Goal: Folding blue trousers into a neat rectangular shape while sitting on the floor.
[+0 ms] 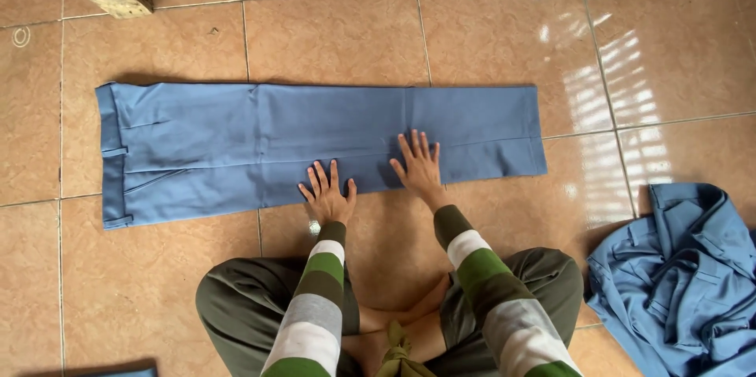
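I sit cross-legged on the floor (pixel 157 282) with the trousers (pixel 315 148) spread flat before me, legs laid one over the other so the cloth lies smooth. Both hands press down with fingers spread wide, holding nothing: my left hand (pixel 327 197) on the near edge, my right hand (pixel 420 164) just beside it, further onto the cloth, flattening creases. The trousers' long axis runs left to right across my view, waistband (pixel 112 156) at the left, hems at the right. A crumpled blue heap (pixel 681 282) lies well apart at my right.
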